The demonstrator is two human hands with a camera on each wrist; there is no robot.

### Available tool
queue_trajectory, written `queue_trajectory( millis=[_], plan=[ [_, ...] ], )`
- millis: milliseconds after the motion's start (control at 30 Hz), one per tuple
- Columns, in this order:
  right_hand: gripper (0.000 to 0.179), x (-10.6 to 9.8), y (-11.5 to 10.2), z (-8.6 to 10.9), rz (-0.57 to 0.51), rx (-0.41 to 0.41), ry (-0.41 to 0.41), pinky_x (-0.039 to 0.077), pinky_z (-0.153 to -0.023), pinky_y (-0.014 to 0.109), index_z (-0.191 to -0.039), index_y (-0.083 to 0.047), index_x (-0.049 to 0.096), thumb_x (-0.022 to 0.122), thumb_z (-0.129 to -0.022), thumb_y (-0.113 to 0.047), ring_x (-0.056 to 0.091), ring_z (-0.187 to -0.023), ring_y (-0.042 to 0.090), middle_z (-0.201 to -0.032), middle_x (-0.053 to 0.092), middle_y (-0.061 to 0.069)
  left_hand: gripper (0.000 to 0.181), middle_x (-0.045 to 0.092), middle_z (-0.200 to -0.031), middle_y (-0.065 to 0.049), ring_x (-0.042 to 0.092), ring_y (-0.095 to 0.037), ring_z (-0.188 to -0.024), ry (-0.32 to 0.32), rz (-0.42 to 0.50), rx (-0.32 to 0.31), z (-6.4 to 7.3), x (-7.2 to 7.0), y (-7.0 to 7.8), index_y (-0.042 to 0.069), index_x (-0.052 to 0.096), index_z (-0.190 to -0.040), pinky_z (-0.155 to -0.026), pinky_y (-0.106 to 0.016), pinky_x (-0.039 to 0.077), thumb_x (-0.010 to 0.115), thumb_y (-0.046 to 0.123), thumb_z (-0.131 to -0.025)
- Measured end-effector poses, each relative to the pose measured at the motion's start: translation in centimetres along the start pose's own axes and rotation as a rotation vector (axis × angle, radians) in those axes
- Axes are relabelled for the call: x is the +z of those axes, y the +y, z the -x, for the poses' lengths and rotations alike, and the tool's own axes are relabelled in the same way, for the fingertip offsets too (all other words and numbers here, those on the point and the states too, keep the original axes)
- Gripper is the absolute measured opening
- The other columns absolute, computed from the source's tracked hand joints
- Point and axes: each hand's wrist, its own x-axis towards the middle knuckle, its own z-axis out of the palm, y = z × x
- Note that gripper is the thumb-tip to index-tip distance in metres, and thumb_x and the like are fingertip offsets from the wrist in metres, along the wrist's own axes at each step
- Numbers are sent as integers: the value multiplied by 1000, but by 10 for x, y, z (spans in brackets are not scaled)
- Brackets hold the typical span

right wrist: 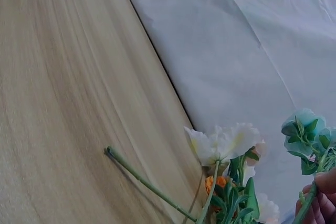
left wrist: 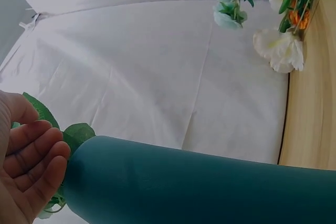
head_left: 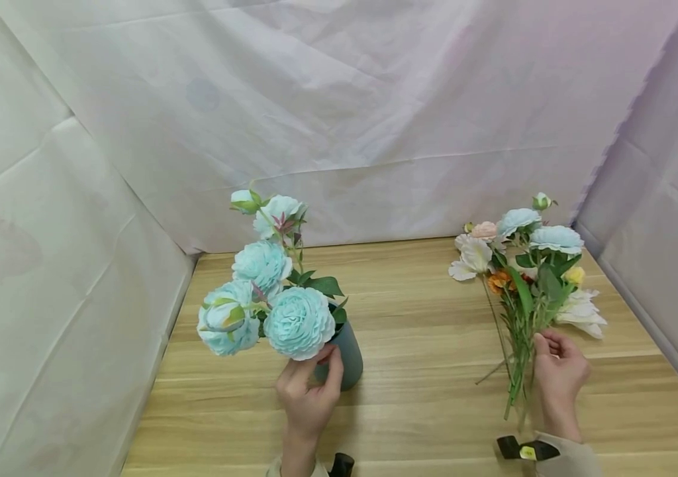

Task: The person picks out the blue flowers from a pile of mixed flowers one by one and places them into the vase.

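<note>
Light-blue artificial peonies (head_left: 299, 322) with buds and green leaves stand in a blue-green vase (head_left: 347, 358), leaning left over its rim. My left hand (head_left: 309, 394) is at the vase's mouth, just below the lowest bloom. In the left wrist view its fingers (left wrist: 34, 153) are bent beside the vase rim and a leaf; whether thumb and forefinger pinch anything is hidden. Farther right, my right hand (head_left: 559, 371) pinches the green stem (right wrist: 307, 203) of a light-blue flower (right wrist: 304, 132). That hand is over a loose bunch of mixed artificial flowers.
The bunch has a white flower (head_left: 473, 257), an orange flower (head_left: 500, 281), a yellow flower (head_left: 575, 275) and a white lily-like bloom (head_left: 582, 313). Its stems point toward me on the wooden table (head_left: 410, 344). White cloth (head_left: 339, 119) hangs behind and at both sides.
</note>
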Motion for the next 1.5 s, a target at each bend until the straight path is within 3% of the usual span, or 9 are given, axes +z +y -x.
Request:
queue_trajectory(
  millis=[167, 333, 633, 867, 1067, 1333, 1500],
  plan=[
    [14, 0, -6, 3, -19, -14, -8, 36, -56, 3, -87, 10, 64, 65, -84, -4, 46, -59, -10, -61, 49, -31, 9, 66, -71, -8, 60, -15, -59, -5, -4, -7, 1, 1, 1, 2, 70, -77, -56, -21, 50, 64, 6, -83],
    [2, 2, -13, 8, -83, 5, -23, 38, -54, 5, -82, 2, 67, 66, -82, 2, 49, -60, -6, -63, 54, -25, 8, 66, -70, -7, 60, -15, -59, -15, -4, -23, 2, 3, 1, 2, 70, -77, -56, -20, 50, 65, 5, -81],
    [8, 12, -19, 19, -195, 7, -66, 39, -51, 5, -80, 1, 69, 64, -80, 7, 49, -59, -6, -62, 56, -21, 18, 66, -69, -5, 59, -14, -57, -18, -5, -26, 4, 5, 0, 3, 70, -75, -55, -20, 49, 61, 14, -87],
    [9, 17, -27, 28, -222, -19, -108, 40, -55, 5, -87, 16, 62, 64, -81, 9, 51, -62, -3, -66, 58, -19, 10, 64, -66, -6, 58, -13, -56, -27, 29, -18, 6, 5, 0, 2, 69, -75, -54, -20, 49, 64, 6, -83],
    [7, 23, -34, 33, -253, -12, -114, 42, -56, 6, -83, 6, 66, 64, -80, 12, 52, -62, -3, -67, 58, -17, 6, 66, -67, -8, 59, -13, -56, -41, 80, -16, 7, 7, 2, 0, 68, -76, -54, -20, 50, 65, 1, -80],
    [11, 25, -51, 43, -331, -56, -154, 43, -57, 7, -89, 20, 59, 62, -81, 14, 54, -63, -2, -70, 59, -14, 9, 66, -70, -9, 61, -14, -59, -63, 99, -40, 7, 8, 4, 0, 68, -77, -55, -20, 51, 64, 4, -83],
    [10, 30, -50, 45, -341, -67, -182, 43, -55, 7, -89, 19, 60, 62, -81, 14, 54, -63, -2, -70, 59, -12, 5, 66, -71, -10, 61, -15, -60, -87, 128, -56, 8, 9, 4, -2, 68, -78, -56, -20, 51, 66, 1, -81]
  ],
)
